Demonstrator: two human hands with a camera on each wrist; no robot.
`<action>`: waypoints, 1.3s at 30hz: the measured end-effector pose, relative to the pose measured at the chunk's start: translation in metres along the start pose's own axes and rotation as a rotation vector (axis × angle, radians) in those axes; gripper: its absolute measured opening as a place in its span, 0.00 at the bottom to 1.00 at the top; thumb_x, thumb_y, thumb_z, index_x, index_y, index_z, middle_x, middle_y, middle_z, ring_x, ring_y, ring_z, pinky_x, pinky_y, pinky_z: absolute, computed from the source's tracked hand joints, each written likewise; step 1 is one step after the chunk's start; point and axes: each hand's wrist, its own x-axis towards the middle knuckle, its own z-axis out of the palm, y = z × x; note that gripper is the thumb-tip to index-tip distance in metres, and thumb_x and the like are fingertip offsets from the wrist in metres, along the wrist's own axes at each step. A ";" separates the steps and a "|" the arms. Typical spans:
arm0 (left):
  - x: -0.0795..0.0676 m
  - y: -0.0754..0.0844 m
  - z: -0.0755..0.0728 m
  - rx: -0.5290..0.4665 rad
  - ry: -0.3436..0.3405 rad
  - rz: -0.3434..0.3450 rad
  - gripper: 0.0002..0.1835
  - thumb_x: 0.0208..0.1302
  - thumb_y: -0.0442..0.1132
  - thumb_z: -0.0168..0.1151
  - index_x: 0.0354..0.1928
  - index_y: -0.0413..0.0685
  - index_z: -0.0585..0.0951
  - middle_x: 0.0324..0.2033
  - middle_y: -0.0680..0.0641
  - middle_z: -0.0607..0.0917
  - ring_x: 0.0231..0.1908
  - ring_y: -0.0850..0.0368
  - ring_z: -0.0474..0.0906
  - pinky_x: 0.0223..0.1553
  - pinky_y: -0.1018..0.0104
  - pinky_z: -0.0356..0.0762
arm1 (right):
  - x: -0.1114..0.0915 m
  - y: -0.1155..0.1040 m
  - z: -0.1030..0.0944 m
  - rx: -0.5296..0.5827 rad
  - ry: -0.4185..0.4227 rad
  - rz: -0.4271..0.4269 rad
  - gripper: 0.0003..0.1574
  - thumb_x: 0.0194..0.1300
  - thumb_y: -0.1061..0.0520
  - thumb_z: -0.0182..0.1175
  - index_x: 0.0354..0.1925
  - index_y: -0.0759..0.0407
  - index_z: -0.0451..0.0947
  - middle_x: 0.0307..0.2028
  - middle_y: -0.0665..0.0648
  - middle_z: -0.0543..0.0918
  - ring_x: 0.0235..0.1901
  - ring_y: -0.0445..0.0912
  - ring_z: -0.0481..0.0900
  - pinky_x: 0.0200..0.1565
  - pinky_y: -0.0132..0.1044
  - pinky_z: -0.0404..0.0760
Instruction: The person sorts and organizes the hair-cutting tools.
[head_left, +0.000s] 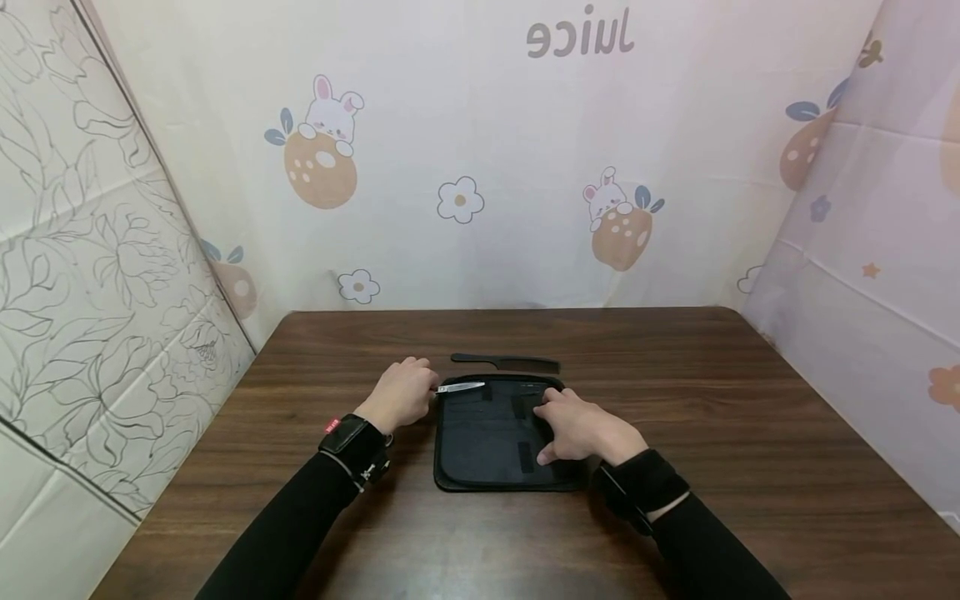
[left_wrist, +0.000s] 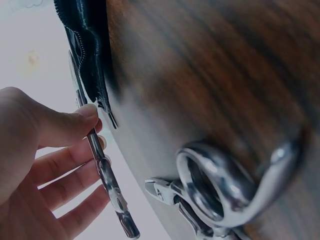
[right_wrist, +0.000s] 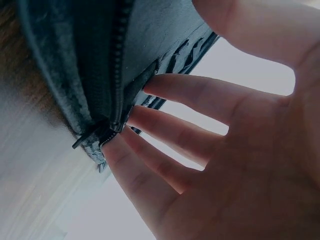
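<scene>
A black zippered case (head_left: 480, 442) lies opened out on the table, with flat slots and strap-like tabs on its inside. My left hand (head_left: 405, 392) is at the case's far left corner and pinches a pair of silver scissors (left_wrist: 115, 187) between thumb and fingertips. Their blades (head_left: 461, 387) reach right over the far part of the case. In the left wrist view, a second pair of metal scissors (left_wrist: 215, 185) shows on the table beside the hand. My right hand (head_left: 581, 425) reaches over the case's right side, its fingers (right_wrist: 170, 130) extended and touching near the zipper.
A black comb (head_left: 525, 363) lies behind the case, its handle to the left. The brown wooden table (head_left: 675, 375) ends at a printed cloth backdrop (head_left: 465, 250), with more cloth hanging on the left and right sides.
</scene>
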 end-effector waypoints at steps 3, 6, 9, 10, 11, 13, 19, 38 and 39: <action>-0.001 0.000 0.000 -0.004 -0.016 -0.005 0.04 0.66 0.35 0.69 0.40 0.49 0.90 0.35 0.49 0.82 0.41 0.48 0.78 0.43 0.53 0.78 | 0.000 0.000 0.000 0.006 -0.003 -0.001 0.43 0.58 0.48 0.77 0.66 0.63 0.76 0.60 0.59 0.72 0.59 0.55 0.69 0.52 0.50 0.77; -0.002 -0.001 0.000 -0.005 -0.025 -0.008 0.04 0.66 0.35 0.69 0.40 0.50 0.90 0.34 0.49 0.81 0.40 0.48 0.78 0.41 0.53 0.78 | -0.001 0.000 0.000 0.009 -0.006 -0.001 0.43 0.58 0.48 0.77 0.67 0.63 0.75 0.60 0.59 0.72 0.59 0.55 0.69 0.52 0.51 0.76; -0.002 -0.002 0.000 -0.006 -0.032 -0.009 0.04 0.67 0.35 0.68 0.41 0.49 0.90 0.35 0.48 0.81 0.40 0.48 0.78 0.42 0.52 0.79 | -0.001 0.000 0.000 0.013 -0.008 0.001 0.43 0.58 0.48 0.77 0.67 0.63 0.75 0.60 0.59 0.72 0.59 0.55 0.69 0.52 0.51 0.76; -0.002 -0.002 -0.001 -0.009 -0.033 -0.008 0.05 0.67 0.35 0.68 0.41 0.49 0.90 0.35 0.48 0.81 0.41 0.47 0.78 0.42 0.52 0.79 | -0.001 0.000 0.000 0.014 -0.008 0.002 0.43 0.58 0.48 0.76 0.67 0.63 0.75 0.60 0.59 0.72 0.59 0.55 0.69 0.52 0.51 0.76; -0.002 -0.002 -0.001 -0.013 -0.032 -0.009 0.05 0.67 0.35 0.68 0.41 0.49 0.90 0.35 0.48 0.81 0.40 0.47 0.78 0.42 0.52 0.79 | -0.001 0.000 0.000 0.014 -0.007 0.003 0.43 0.58 0.48 0.76 0.67 0.63 0.75 0.60 0.59 0.72 0.58 0.55 0.69 0.52 0.51 0.76; -0.002 -0.002 -0.002 -0.020 -0.035 -0.011 0.05 0.67 0.35 0.68 0.41 0.49 0.90 0.35 0.48 0.81 0.41 0.47 0.78 0.42 0.52 0.79 | -0.001 0.000 0.000 0.015 -0.007 0.004 0.43 0.58 0.48 0.76 0.67 0.63 0.75 0.60 0.59 0.72 0.59 0.55 0.69 0.52 0.51 0.76; -0.004 -0.003 -0.001 -0.043 -0.037 -0.017 0.03 0.66 0.34 0.68 0.37 0.49 0.89 0.34 0.49 0.81 0.40 0.48 0.78 0.44 0.52 0.78 | -0.001 0.000 0.000 0.017 -0.005 0.004 0.43 0.58 0.48 0.77 0.67 0.63 0.75 0.59 0.58 0.72 0.58 0.55 0.69 0.53 0.50 0.76; 0.001 -0.003 0.000 -0.037 -0.054 -0.013 0.04 0.67 0.34 0.68 0.37 0.49 0.89 0.36 0.49 0.82 0.41 0.50 0.77 0.44 0.55 0.78 | 0.001 -0.001 0.004 0.014 0.000 0.014 0.43 0.58 0.48 0.77 0.66 0.62 0.76 0.60 0.58 0.72 0.56 0.53 0.69 0.52 0.50 0.76; 0.002 -0.003 0.000 -0.037 -0.052 -0.014 0.03 0.66 0.34 0.68 0.37 0.49 0.89 0.36 0.49 0.82 0.41 0.50 0.77 0.44 0.55 0.78 | 0.001 -0.001 0.004 0.013 0.000 0.013 0.43 0.58 0.48 0.77 0.66 0.62 0.76 0.60 0.58 0.72 0.56 0.53 0.69 0.52 0.50 0.76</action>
